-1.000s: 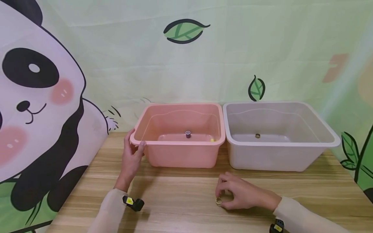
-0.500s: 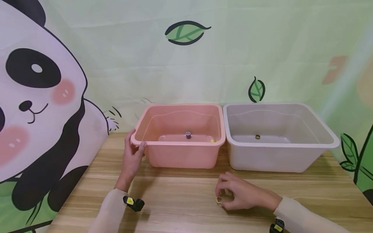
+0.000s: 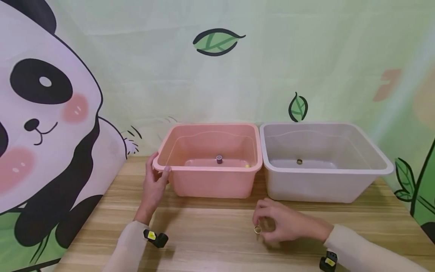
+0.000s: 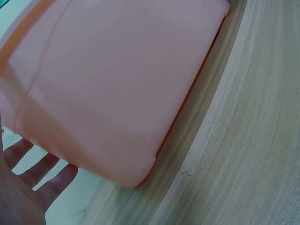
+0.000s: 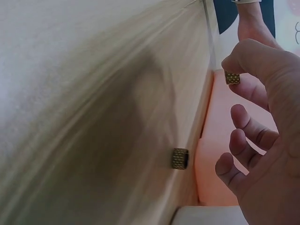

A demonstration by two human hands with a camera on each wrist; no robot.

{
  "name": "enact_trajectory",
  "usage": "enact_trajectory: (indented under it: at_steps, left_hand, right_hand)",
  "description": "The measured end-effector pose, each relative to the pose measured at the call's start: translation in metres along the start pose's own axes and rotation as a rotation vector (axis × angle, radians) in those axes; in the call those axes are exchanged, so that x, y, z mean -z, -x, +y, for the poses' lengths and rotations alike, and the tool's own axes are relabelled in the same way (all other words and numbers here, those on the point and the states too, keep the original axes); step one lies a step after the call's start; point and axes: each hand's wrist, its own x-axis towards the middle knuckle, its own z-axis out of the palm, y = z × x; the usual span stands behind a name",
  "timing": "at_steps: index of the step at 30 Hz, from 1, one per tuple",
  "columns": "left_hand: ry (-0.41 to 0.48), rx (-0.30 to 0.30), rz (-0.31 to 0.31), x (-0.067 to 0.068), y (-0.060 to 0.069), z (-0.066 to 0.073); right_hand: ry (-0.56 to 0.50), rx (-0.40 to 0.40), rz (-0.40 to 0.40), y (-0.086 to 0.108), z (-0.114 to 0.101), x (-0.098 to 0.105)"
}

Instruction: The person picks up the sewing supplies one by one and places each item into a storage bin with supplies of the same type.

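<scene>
At the front-left corner of the pink bin, my left hand grips the rim, thumb on the near side; the left wrist view shows its fingers against the bin's outside. Between thumb and index finger, my right hand pinches a small gold ring, its textured band visible in the right wrist view. A second textured gold ring stands on the wooden table below that hand, hidden in the head view.
To the right of the pink bin stands a grey-white bin with a gold ring inside. Inside the pink one lie a dark ring-like piece and something small and yellow. A panda-printed cloth hangs behind.
My right hand has shifted slightly up and to the right with the pinched ring. My left hand keeps its grip on the bin rim. The head view has tilted a little.
</scene>
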Motion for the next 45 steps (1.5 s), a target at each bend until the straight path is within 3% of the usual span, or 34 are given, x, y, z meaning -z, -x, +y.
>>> enact_trajectory:
  at_steps: [4, 12, 21, 28, 36, 45]
  left_hand:
    - [0.002, 0.001, -0.01, -0.002, 0.006, 0.013]
    - [-0.01, 0.021, -0.004, -0.001, 0.007, 0.014]
    - [-0.019, -0.004, 0.018, 0.001, -0.008, -0.016]
    - [-0.015, -0.039, 0.027, 0.0, -0.007, -0.019]
    - [-0.016, -0.029, 0.021, 0.0, -0.008, -0.019]
    - [-0.007, -0.027, 0.037, 0.0, -0.008, -0.02]
  right_hand:
    - [-0.009, 0.012, -0.006, -0.001, -0.004, 0.008]
    - [-0.015, 0.007, -0.032, -0.003, -0.009, 0.016]
    - [-0.04, 0.074, -0.021, -0.005, -0.016, 0.029]
    - [-0.045, 0.075, -0.056, -0.009, -0.027, 0.05]
    - [0.018, 0.041, -0.076, -0.014, -0.035, 0.07]
    - [0.011, 0.08, -0.057, -0.019, -0.037, 0.083]
